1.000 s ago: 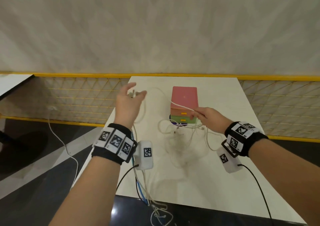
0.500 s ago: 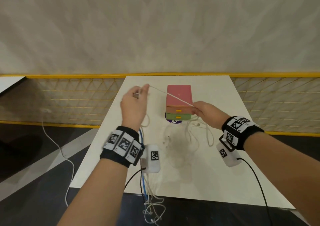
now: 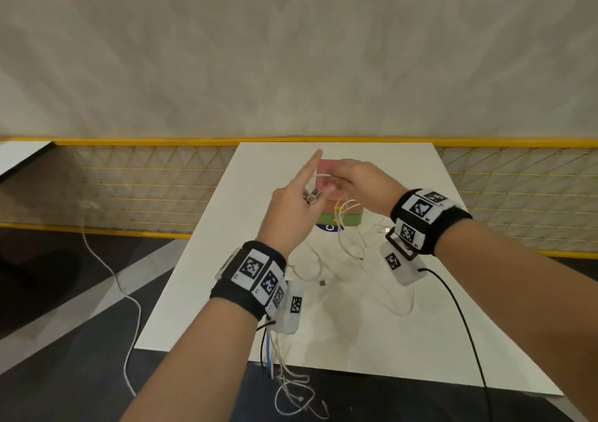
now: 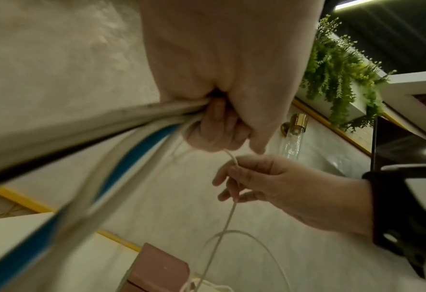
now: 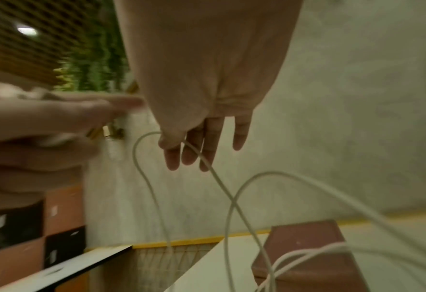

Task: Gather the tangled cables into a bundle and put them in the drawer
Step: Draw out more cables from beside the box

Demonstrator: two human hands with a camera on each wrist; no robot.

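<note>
The hands, apart earlier, now meet above the drawer unit (image 3: 330,175), the cable (image 3: 348,224) between them slack.

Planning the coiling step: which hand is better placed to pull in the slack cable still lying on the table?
Probably the right hand. It pinches only one thin white cable running down toward the table. The left hand already grips the cable bundle, so it should stay the anchor.

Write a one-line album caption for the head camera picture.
Left hand grips gathered cable ends while right hand pinches a thin white cable above the small pink-topped drawer box.
</note>
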